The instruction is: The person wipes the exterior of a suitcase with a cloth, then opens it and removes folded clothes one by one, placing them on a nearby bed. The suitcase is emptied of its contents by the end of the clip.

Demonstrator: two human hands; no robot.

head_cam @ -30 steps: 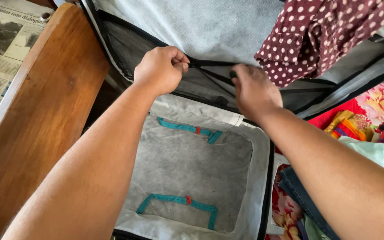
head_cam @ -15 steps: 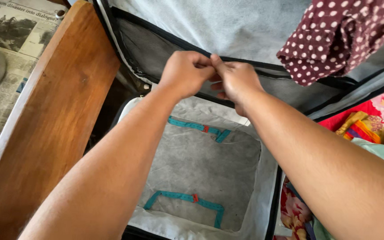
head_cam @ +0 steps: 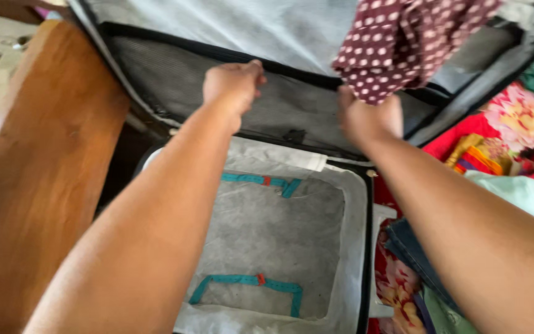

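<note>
An open suitcase lies in front of me, its grey-lined bottom half [head_cam: 279,235] holding only two teal straps [head_cam: 248,284]. The raised lid [head_cam: 230,25] carries a black mesh pocket [head_cam: 156,74] with a zipper along its top edge. My left hand [head_cam: 233,83] is a fist pinching that top edge near the middle. My right hand [head_cam: 369,117] is against the same pocket further right, just under a maroon cloth with white dots [head_cam: 403,40]. Its fingers are curled away from view and blurred.
A brown wooden board [head_cam: 38,161] runs along the suitcase's left side. To the right lie a red floral cloth [head_cam: 520,117], a yellow and red folded cloth [head_cam: 477,154], a pale green garment [head_cam: 514,192] and blue jeans [head_cam: 415,253].
My hands met at the pocket's top edge half a second ago. They have since parted: the right hand slid right under the dotted cloth, and the left stayed on the edge.
</note>
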